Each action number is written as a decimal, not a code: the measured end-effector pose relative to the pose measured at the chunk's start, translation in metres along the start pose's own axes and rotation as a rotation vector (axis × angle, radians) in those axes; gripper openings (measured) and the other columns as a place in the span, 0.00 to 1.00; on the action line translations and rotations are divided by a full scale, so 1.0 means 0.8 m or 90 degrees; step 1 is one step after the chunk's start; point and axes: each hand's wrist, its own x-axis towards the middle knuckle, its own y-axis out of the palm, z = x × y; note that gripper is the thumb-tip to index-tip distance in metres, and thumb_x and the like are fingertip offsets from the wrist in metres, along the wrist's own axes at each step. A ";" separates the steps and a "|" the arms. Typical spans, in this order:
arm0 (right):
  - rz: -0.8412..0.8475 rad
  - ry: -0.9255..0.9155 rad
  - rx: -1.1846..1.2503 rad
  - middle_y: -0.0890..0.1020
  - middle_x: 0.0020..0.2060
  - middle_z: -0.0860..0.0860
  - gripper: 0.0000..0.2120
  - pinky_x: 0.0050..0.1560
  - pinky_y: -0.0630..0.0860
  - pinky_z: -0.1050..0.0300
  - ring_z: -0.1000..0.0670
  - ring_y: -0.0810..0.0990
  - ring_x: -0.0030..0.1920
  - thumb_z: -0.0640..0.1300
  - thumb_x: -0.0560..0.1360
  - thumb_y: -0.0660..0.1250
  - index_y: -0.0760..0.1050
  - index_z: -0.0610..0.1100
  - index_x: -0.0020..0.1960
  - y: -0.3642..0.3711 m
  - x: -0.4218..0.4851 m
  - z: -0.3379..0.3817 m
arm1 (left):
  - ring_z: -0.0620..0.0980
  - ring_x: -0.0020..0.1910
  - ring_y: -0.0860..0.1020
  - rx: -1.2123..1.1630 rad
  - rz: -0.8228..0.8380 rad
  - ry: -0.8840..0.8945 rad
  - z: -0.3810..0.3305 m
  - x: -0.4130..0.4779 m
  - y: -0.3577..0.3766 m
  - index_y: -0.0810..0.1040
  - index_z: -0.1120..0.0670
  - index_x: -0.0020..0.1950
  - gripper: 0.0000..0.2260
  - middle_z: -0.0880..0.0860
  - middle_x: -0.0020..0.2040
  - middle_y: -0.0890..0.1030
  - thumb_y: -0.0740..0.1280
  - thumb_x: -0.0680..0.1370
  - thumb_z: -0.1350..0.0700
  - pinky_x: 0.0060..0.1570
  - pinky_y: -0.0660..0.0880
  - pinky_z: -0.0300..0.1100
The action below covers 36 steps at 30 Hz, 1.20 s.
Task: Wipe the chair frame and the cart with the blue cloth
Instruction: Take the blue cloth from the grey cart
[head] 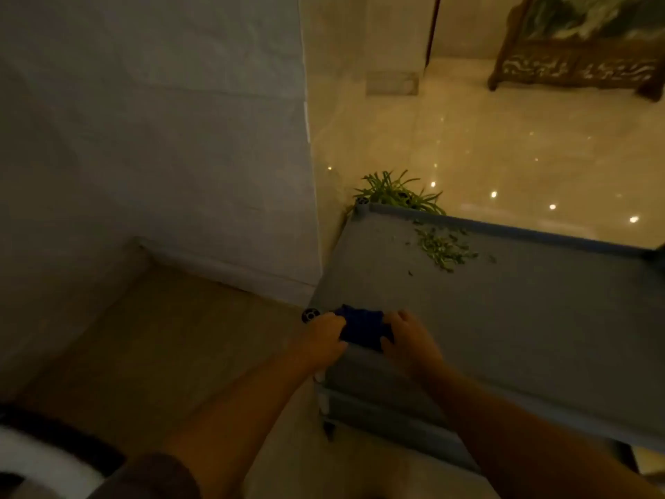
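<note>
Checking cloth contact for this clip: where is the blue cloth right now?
In the head view, the blue cloth sits bunched on the near-left corner of the grey cart, gripped between the left hand and right hand.

**Clearance around cart top**

Cart (503, 318) top mostly bare; green leaf scraps (444, 248) litter the far middle. Raised rim (521, 232) bounds the far edge. Wall (180, 156) stands close on the left; a plant (392, 190) crowds the far-left corner. Floor (521, 145) beyond is open.
</note>
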 end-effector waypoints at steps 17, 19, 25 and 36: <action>0.185 0.009 -0.012 0.70 0.62 0.42 0.20 0.59 0.73 0.47 0.40 0.72 0.60 0.46 0.75 0.66 0.66 0.44 0.65 0.033 0.088 -0.028 | 0.61 0.64 0.66 0.232 0.074 0.049 -0.009 0.112 0.026 0.62 0.56 0.71 0.22 0.58 0.69 0.66 0.62 0.78 0.58 0.59 0.72 0.55; 0.189 0.031 -0.010 0.71 0.60 0.42 0.17 0.54 0.74 0.47 0.40 0.74 0.57 0.45 0.76 0.66 0.67 0.43 0.62 0.034 0.091 -0.024 | 0.60 0.59 0.68 0.225 0.070 0.052 -0.011 0.115 0.024 0.68 0.57 0.62 0.14 0.59 0.62 0.70 0.62 0.76 0.58 0.52 0.72 0.52; 0.240 0.043 -0.022 0.77 0.43 0.46 0.07 0.41 0.72 0.52 0.44 0.78 0.43 0.46 0.76 0.65 0.71 0.42 0.49 0.029 0.102 -0.009 | 0.59 0.51 0.73 0.165 0.088 0.016 -0.012 0.104 0.017 0.69 0.59 0.54 0.12 0.61 0.54 0.75 0.66 0.74 0.56 0.41 0.69 0.50; 0.301 -0.210 0.059 0.75 0.39 0.54 0.09 0.44 0.70 0.58 0.51 0.74 0.43 0.49 0.71 0.69 0.73 0.51 0.49 0.033 0.116 0.117 | 0.59 0.45 0.77 0.013 -0.058 -0.155 0.062 -0.028 -0.048 0.75 0.59 0.50 0.07 0.60 0.47 0.79 0.64 0.76 0.56 0.37 0.67 0.43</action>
